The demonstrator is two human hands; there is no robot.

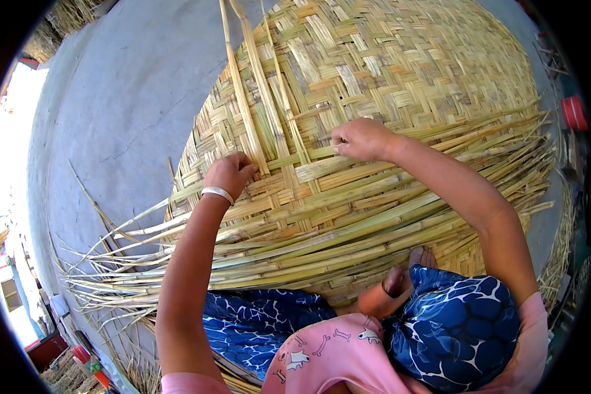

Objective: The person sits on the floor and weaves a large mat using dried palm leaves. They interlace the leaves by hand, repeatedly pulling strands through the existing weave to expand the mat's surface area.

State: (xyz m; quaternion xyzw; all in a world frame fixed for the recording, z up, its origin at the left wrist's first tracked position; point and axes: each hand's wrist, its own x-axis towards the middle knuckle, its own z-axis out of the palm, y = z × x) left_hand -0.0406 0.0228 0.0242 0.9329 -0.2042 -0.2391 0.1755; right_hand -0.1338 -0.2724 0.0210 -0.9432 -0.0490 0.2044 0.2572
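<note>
A large woven reed mat point(400, 72) spreads over the floor in front of me. My left hand point(228, 176), with a silver bangle on its wrist, is closed at a greenish reed strip point(284, 161) that runs crosswise over the weave. Farther right, my right hand point(362, 139) is closed with fingertips pinched together by the same strip; what lies between them is partly hidden. Between the hands, several long upright strips point(259, 85) rise from the weave toward the far edge. A wider pale strip point(322, 169) lies just below the right hand.
Loose long reeds point(308, 244) lie across the mat between my hands and my lap, their ends fanning out at the left. Grey concrete floor point(125, 98) stretches to the left. My bare foot point(423, 257) rests on the mat. A red object point(574, 113) stands at far right.
</note>
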